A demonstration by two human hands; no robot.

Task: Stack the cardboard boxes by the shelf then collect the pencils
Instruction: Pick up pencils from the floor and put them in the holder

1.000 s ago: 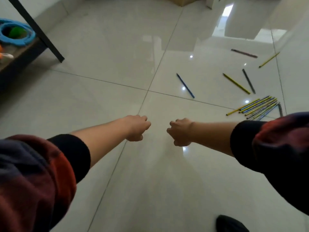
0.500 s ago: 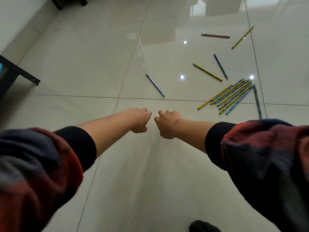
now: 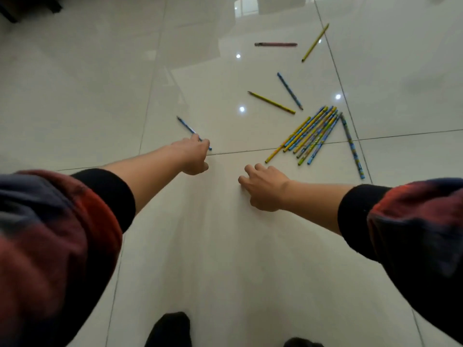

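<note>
Pencils lie scattered on the glossy tiled floor. My left hand (image 3: 193, 156) reaches forward to a lone blue pencil (image 3: 185, 125), with thumb and forefinger closed around its near end; the pencil stays flat on the floor. My right hand (image 3: 263, 186) hovers low over the tile with loosely bent fingers, holding nothing, just left of a bunch of several yellow and blue pencils (image 3: 310, 135). Further singles: a patterned pencil (image 3: 352, 146), a yellow one (image 3: 271, 102), a blue one (image 3: 290, 91), a reddish one (image 3: 275, 44), and another yellow one (image 3: 315, 43). No cardboard boxes are in view.
Dark furniture legs (image 3: 10, 11) stand at the top left corner. My feet in dark socks (image 3: 170, 329) show at the bottom edge. Pale objects (image 3: 275, 3) reflect in the floor at the top.
The view has shifted forward and the pencils are nearer. My left hand has stretched from a fist out to the lone blue pencil. My right fist has loosened and moved right.
</note>
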